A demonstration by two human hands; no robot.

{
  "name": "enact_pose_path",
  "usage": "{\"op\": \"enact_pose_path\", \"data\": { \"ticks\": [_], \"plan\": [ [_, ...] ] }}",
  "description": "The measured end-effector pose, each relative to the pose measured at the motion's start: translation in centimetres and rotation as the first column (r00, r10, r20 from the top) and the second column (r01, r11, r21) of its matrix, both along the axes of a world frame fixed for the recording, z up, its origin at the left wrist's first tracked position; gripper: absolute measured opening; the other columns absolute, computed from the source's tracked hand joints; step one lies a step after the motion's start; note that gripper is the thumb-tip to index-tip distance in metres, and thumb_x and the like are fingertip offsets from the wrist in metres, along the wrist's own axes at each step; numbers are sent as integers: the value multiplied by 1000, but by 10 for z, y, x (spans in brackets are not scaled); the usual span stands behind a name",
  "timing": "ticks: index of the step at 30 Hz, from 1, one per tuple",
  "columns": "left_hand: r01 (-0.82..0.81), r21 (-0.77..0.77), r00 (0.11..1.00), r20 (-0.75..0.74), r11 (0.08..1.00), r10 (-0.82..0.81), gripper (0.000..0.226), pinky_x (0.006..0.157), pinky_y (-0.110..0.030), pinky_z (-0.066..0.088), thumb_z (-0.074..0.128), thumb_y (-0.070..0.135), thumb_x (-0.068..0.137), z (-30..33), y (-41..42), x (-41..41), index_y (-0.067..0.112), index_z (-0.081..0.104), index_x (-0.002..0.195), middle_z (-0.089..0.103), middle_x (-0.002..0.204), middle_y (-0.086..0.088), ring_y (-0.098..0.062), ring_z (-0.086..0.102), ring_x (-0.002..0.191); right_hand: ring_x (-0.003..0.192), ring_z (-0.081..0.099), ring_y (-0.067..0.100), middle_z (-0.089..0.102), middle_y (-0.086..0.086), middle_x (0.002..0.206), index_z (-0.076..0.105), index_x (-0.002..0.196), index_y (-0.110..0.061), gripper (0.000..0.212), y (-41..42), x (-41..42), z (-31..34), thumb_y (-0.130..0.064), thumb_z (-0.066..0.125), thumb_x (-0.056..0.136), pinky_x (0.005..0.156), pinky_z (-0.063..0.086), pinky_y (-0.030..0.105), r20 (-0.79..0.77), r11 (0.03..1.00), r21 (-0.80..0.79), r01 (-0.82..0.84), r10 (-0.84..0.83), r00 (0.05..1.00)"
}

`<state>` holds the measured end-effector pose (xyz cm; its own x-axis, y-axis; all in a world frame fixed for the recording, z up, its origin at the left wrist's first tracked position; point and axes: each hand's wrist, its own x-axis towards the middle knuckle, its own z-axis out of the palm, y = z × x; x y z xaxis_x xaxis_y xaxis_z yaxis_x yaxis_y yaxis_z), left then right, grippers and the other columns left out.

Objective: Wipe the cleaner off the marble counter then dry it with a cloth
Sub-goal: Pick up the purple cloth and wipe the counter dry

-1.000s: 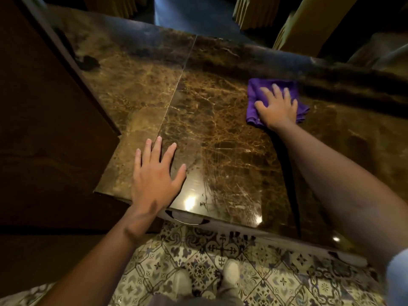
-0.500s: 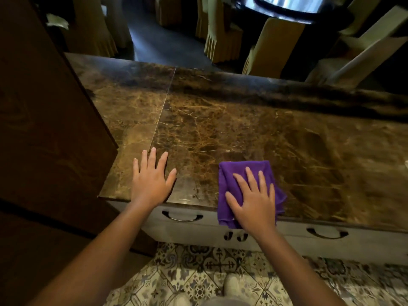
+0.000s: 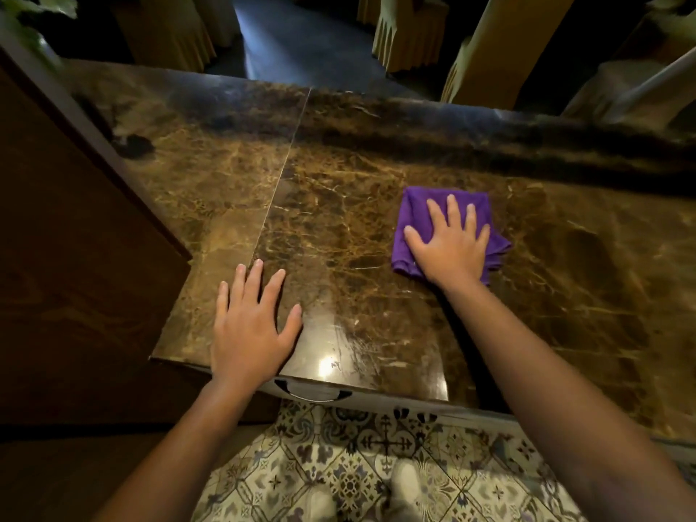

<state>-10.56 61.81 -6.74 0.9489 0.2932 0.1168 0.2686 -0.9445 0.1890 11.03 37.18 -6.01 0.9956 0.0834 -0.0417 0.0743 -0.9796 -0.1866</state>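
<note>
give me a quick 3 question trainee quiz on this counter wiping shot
1. True or false: the right hand presses flat on the purple cloth.
2. Where does the left hand rest? A) on the cloth B) on the bare marble counter near its front edge C) on the drawer handle
3. Fill in: the seam in the marble runs to the ___ of the cloth.

Key: 1 true; 2 B; 3 left

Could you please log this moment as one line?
step: wiping | right hand: flat on purple cloth | left hand: flat on marble counter near edge
</note>
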Motion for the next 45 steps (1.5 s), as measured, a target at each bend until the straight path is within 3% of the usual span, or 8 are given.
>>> {"op": "enact_pose_path", "data": {
  "ticks": [11, 18, 22, 26, 29, 32, 38, 45],
  "plan": [
    [-8, -30, 1000, 14, 1000, 8, 68, 127, -53, 19, 39, 59, 98, -2, 1, 6, 22, 47, 154, 34, 167, -12, -30, 22, 159, 158, 9, 30, 18, -3, 172, 33, 157, -41, 67, 78, 128, 7, -62, 33, 93, 124, 6, 59, -62, 949, 81, -303, 309, 949],
    [-12, -41, 1000, -14, 999, 11, 69, 127, -52, 19, 38, 57, 97, 8, 1, 0, 20, 49, 154, 38, 165, -14, -33, 26, 157, 158, 13, 27, 25, -6, 170, 38, 153, -46, 65, 73, -3, 5, -60, 37, 90, 125, 9, 58, -34, 850, 59, -524, 526, 850],
    [2, -97, 999, -52, 995, -7, 60, 126, -50, 16, 50, 50, 101, 16, 0, -1, 21, 48, 154, 35, 167, -13, -32, 24, 158, 158, 15, 29, 29, -5, 169, 42, 153, -44, 68, 34, -105, 5, -60, 38, 87, 124, 11, 57, -3, 848, 59, -526, 527, 850],
    [30, -116, 1000, -2, 993, -31, 53, 118, -51, 35, 63, 37, 97, 26, 30, -2, 14, 59, 144, 51, 156, -15, -33, 42, 147, 158, 15, 31, 29, -6, 168, 43, 152, -43, 66, -6, -186, -1, -60, 42, 88, 124, 14, 61, 2, 862, 57, -504, 505, 863],
    [39, -70, 998, -43, 997, -42, 57, 122, -55, 27, 56, 41, 103, 21, 49, -10, 14, 50, 153, 39, 164, -15, -38, 29, 154, 158, 16, 28, 28, -9, 169, 43, 151, -45, 64, -28, -202, -4, -62, 44, 90, 123, 16, 61, 0, 879, 59, -472, 473, 881],
    [51, -32, 995, -84, 998, -54, 66, 125, -54, 17, 36, 52, 101, 13, 53, -13, 19, 43, 157, 31, 169, -12, -36, 22, 158, 156, 22, 30, 31, -7, 168, 45, 150, -44, 66, -34, -168, -2, -67, 43, 88, 122, 18, 61, 36, 941, 29, -338, 337, 941],
    [49, 4, 999, 3, 999, -49, 66, 125, -53, 21, 34, 55, 99, 8, 52, -10, 21, 47, 154, 36, 167, -10, -33, 27, 156, 157, 16, 31, 24, -2, 171, 35, 156, -42, 68, -12, -30, 1, -67, 44, 93, 124, 14, 58, 36, 996, -3, -90, 90, 995],
    [39, 12, 998, 39, 999, -39, 61, 125, -51, 22, 41, 52, 99, 0, 56, -9, 22, 49, 152, 38, 166, -9, -31, 28, 156, 158, 6, 33, 14, -1, 173, 29, 158, -41, 70, 83, 91, 6, -67, 33, 94, 124, 5, 61, -48, 986, 53, -156, 158, 986]
  ]
}}
